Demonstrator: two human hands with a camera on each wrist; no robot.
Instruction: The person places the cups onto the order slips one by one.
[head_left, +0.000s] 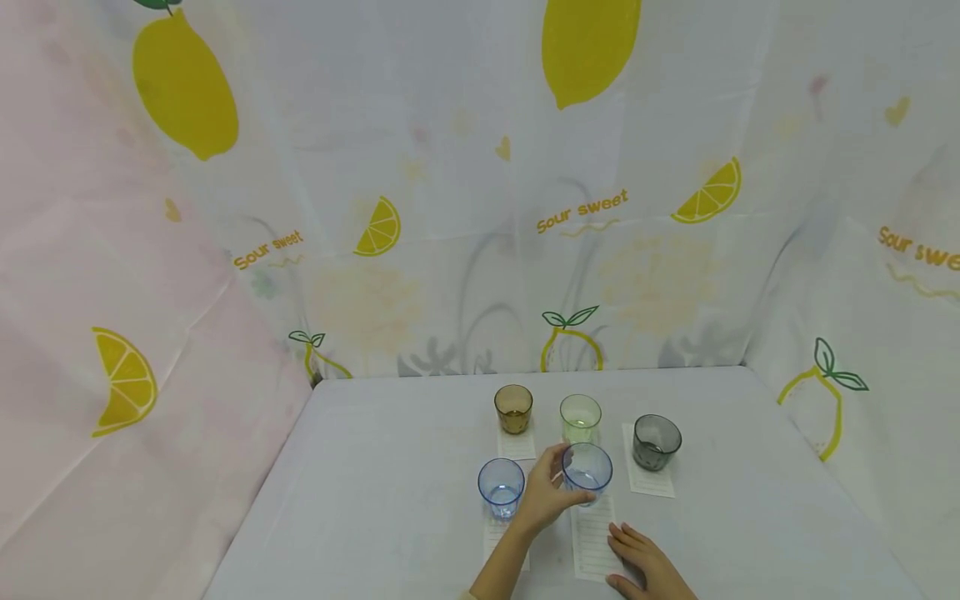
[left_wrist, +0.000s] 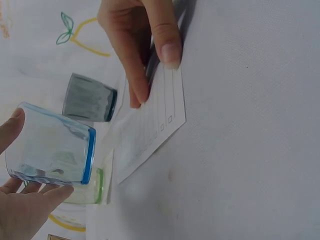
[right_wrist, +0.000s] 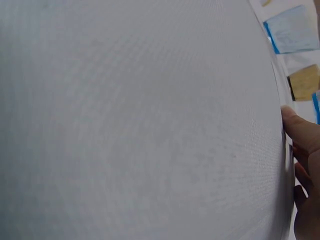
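Observation:
My left hand [head_left: 543, 498] grips a clear blue glass [head_left: 587, 471] by its sides, thumb on one side and fingers on the other. In the left wrist view the glass's thick blue base hangs above the table. Below it lies a white paper slip [head_left: 595, 546] printed with lines and small boxes. At that slip's right edge rests my right hand [head_left: 648, 568], its fingers loosely extended and touching the paper. The right wrist view shows its thumb [right_wrist: 300, 129] low over the white tabletop.
Left of my left hand, a second blue glass [head_left: 501, 489] stands on a slip. Farther back are an amber glass [head_left: 513, 410] and a pale green glass [head_left: 581, 419]. A grey glass [head_left: 656, 443] stands on a slip at right. Lemon-printed cloth [head_left: 465, 167] walls the table's back and sides.

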